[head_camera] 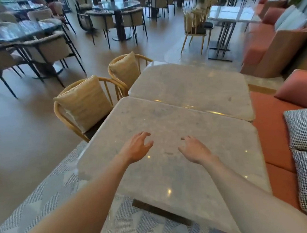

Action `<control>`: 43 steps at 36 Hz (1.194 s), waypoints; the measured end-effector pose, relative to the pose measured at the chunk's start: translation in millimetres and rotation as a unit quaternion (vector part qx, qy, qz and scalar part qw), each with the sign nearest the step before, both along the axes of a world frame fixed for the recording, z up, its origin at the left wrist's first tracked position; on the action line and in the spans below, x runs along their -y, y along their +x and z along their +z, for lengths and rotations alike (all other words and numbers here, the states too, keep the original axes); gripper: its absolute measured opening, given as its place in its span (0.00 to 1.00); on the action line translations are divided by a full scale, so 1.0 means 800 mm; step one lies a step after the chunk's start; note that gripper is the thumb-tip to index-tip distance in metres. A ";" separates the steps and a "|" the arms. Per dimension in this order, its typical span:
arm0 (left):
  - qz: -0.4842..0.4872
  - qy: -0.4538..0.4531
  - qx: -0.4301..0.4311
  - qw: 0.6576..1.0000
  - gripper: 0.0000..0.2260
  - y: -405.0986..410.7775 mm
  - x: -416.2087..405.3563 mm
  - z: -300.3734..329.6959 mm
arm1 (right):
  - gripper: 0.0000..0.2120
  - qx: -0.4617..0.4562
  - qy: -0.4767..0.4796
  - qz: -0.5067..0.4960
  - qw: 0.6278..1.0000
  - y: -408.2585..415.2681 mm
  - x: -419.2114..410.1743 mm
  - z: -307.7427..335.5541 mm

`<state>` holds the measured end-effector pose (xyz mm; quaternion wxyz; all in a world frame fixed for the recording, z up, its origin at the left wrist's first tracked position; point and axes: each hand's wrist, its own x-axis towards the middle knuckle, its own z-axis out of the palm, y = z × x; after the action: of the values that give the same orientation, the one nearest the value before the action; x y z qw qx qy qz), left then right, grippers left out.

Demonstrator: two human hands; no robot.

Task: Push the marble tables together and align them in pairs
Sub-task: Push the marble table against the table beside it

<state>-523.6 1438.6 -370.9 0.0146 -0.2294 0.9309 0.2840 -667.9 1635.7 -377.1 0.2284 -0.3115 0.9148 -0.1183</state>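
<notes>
Two grey marble tables stand end to end in front of me. The near marble table (167, 181) meets the far marble table (191, 82) along a thin seam, and their edges sit slightly askew. My left hand (137, 147) hovers over the near top, fingers spread and curled, holding nothing. My right hand (194, 149) hangs beside it, also open and palm down. I cannot tell whether either hand touches the marble.
Two wicker chairs with tan cushions, the near chair (82, 105) and the far chair (125, 68), are tucked in on the left. An orange bench (274, 133) with houndstooth pillows (301, 129) runs along the right. More tables and dark chairs fill the room behind.
</notes>
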 end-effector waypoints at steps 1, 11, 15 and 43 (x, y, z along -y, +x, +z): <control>0.006 0.004 -0.008 1.000 0.21 0.014 0.021 -0.011 | 0.26 0.003 -0.003 -0.003 1.000 0.016 0.019 -0.004; -0.049 -0.060 0.061 0.995 0.24 0.173 0.220 -0.154 | 0.25 0.017 -0.004 -0.016 1.000 0.224 0.212 -0.121; -0.084 -0.107 0.070 0.988 0.25 0.217 0.260 -0.193 | 0.27 -0.011 -0.012 0.040 0.999 0.292 0.282 -0.166; -0.072 -0.249 -0.237 0.936 0.14 0.211 0.295 -0.309 | 0.24 -0.292 -0.088 0.006 0.953 0.320 0.364 -0.271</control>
<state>-354.6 1202.5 -617.8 -0.2439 -0.0843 0.9621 0.0878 -412.0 1344.4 -594.0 -0.0757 -0.3568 0.9257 -0.1005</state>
